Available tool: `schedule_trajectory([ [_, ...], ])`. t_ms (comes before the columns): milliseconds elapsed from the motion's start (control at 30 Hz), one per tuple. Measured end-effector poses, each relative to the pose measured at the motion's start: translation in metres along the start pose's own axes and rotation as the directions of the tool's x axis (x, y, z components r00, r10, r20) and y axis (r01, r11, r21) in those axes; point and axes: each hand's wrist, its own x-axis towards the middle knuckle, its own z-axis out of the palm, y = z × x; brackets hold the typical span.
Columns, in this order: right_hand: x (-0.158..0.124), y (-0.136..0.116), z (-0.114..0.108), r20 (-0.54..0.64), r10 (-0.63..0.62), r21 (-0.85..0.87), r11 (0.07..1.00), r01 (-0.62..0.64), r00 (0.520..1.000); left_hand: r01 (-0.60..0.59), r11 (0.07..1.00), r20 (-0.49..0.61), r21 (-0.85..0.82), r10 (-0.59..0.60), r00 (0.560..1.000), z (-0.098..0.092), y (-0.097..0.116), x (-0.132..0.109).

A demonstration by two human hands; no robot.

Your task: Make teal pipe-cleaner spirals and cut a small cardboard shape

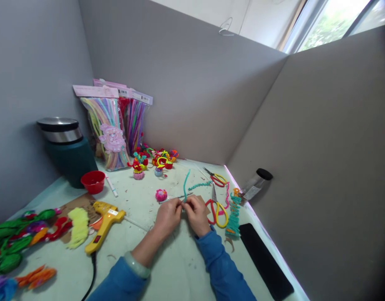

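Note:
In the middle of the table, my left hand point(169, 215) and my right hand point(196, 214) meet with fingertips pinched together. Between them is a teal pipe cleaner point(186, 184), its free end sticking up and away from me. Fingers hide its lower part. Just beyond my left hand sits a small pink pipe-cleaner piece point(161, 195). A twisted teal pipe cleaner point(200, 185) lies behind my right hand. To the right of that hand rest scissors with one red and one yellow handle point(222, 214), and a second, similar pair point(218, 179) lies farther back.
At left are a yellow glue gun point(106, 225), a red cup point(93, 182), a teal bottle point(70, 154) and colourful pipe-cleaner pieces point(21, 238). Packs of pipe cleaners point(107, 125) lean at the back. A teal bundle point(233, 215) and a black slab point(264, 261) lie right, beside grey partitions.

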Motion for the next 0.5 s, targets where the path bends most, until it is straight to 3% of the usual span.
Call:
schedule_trajectory([
  [200, -0.001, 0.003, 0.006, -0.077, 0.103, 0.209, 0.974, -0.085, 0.992, -0.035, 0.999, 0.038, -0.026, 0.036, 0.999, 0.003, 0.003, -0.001],
  [333, 0.000, 0.006, 0.003, -0.075, 0.228, 0.365, 0.912, -0.186, 0.971, 0.027, 0.999, 0.030, -0.030, -0.026, 0.999, 0.001, 0.002, 0.000],
  [500, 0.001, 0.001, -0.004, -0.139, 0.262, 0.458, 0.872, -0.173, 0.955, 0.037, 0.999, -0.014, 0.016, -0.037, 0.999, -0.001, -0.001, 0.001],
])
